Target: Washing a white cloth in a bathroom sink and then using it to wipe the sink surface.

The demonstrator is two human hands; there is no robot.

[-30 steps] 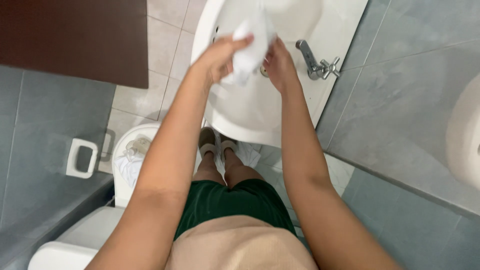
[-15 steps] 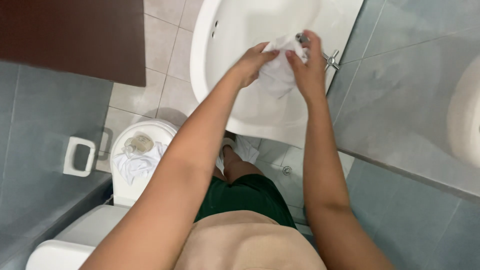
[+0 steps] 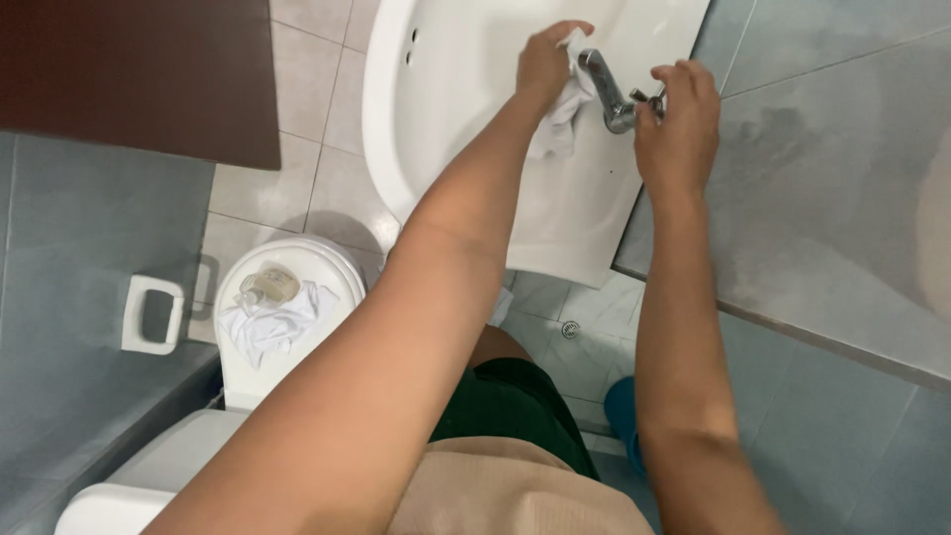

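Observation:
A white washbasin [image 3: 446, 89] hangs on a grey tiled wall, with a chrome tap [image 3: 606, 87] at its back edge. My left hand [image 3: 548, 61] grips a crumpled white cloth [image 3: 560, 109] and presses it against the tap's spout. The cloth hangs down over the basin's rim. My right hand [image 3: 679, 119] is at the tap's cross handle [image 3: 649, 99], with the fingers curled around it.
A white toilet [image 3: 287, 297] with its lid down stands at the lower left, bearing a small bottle [image 3: 265, 285] and a white rag [image 3: 267, 322]. A white paper holder [image 3: 151, 315] hangs on the left wall. A dark brown door [image 3: 139, 69] is at top left. A floor drain [image 3: 570, 329] lies under the basin.
Both hands have moved from the basin's bowl to the tap at its back edge. My right hand has let go of the cloth and taken the tap handle.

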